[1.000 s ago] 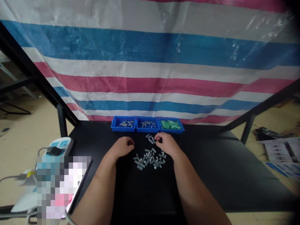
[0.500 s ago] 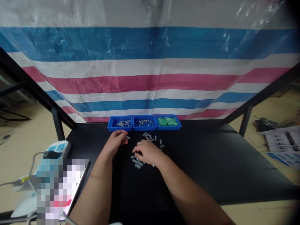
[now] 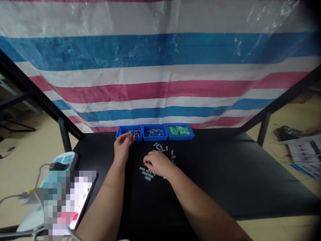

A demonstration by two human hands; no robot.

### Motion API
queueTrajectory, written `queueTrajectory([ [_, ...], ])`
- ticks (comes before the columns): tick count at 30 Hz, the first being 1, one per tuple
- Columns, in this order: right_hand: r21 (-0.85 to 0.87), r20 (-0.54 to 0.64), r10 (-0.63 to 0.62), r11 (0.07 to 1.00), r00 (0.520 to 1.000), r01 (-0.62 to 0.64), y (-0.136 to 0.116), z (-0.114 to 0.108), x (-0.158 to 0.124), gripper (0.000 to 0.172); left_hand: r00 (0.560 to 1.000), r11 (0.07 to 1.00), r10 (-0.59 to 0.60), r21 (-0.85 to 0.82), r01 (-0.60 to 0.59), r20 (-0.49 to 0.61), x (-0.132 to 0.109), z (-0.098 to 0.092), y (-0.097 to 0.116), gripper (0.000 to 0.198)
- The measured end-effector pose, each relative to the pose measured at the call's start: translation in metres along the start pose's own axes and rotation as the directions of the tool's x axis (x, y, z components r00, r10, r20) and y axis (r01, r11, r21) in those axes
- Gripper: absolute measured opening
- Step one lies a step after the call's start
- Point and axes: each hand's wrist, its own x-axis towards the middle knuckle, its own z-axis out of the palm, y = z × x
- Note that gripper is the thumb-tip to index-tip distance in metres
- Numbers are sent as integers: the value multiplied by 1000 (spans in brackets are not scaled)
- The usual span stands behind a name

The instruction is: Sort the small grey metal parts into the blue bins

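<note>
My left hand (image 3: 122, 145) is raised at the front edge of the left blue bin (image 3: 122, 128). Its thumb and fingers are pinched on a small grey metal cylinder, partly hidden by the fingertips. More such cylinders (image 3: 136, 131) lie in that bin. My right hand (image 3: 158, 163) rests low over the black table, fingers curled inward among scattered grey cylinders (image 3: 147, 178). Whatever its fingertips hold is hidden. Other loose cylinders (image 3: 167, 148) lie beyond and to the right of this hand.
A middle blue bin (image 3: 155, 137) holds small metal pieces; the right blue bin (image 3: 181, 137) holds green-and-clear packets. A striped sheet (image 3: 160, 90) hangs behind the black table (image 3: 225, 174). At left are a power strip (image 3: 71, 159) with cables and a blurred-out screen (image 3: 75, 197).
My left hand has moved forward with its grey cylinder, up to the left bin. My right hand stays over the loose cylinders, its fingers slightly more curled.
</note>
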Motion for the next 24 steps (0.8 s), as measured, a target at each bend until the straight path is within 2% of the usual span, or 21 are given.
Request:
queueTrajectory([
  [3, 40, -31, -5, 999, 1000, 6, 2, -3, -1, 10, 998, 994, 7, 108, -13, 55, -5, -2, 3, 35],
  [7, 174, -135, 39, 985, 990, -15, 11, -11, -3, 9, 979, 949, 31, 300, -91, 199, -10, -1, 4, 29],
  [12, 321, -257, 210, 939, 943, -122, 33, -15, -3, 9, 914, 881, -101, 462, -101, 393, -18, 0, 6, 27],
  [14, 391, -333, 274, 911, 902, -132, 42, -13, -2, 12, 841, 817, -201, 559, -138, 502, -22, -3, 11, 24],
  [16, 468, -410, 339, 875, 847, -124, 48, -11, 0, 15, 718, 707, -345, 670, -225, 604, -25, -7, 18, 20],
  [18, 535, -455, 398, 837, 796, -113, 52, -10, 1, 19, 616, 582, -470, 746, -323, 633, -28, -10, 26, 19],
  [20, 590, -469, 444, 801, 764, -103, 54, -9, 2, 23, 568, 495, -544, 783, -378, 618, -31, -11, 32, 21],
  [24, 696, -468, 512, 716, 721, -57, 55, -10, 6, 29, 487, 418, -647, 808, -416, 586, -35, -10, 38, 30],
])
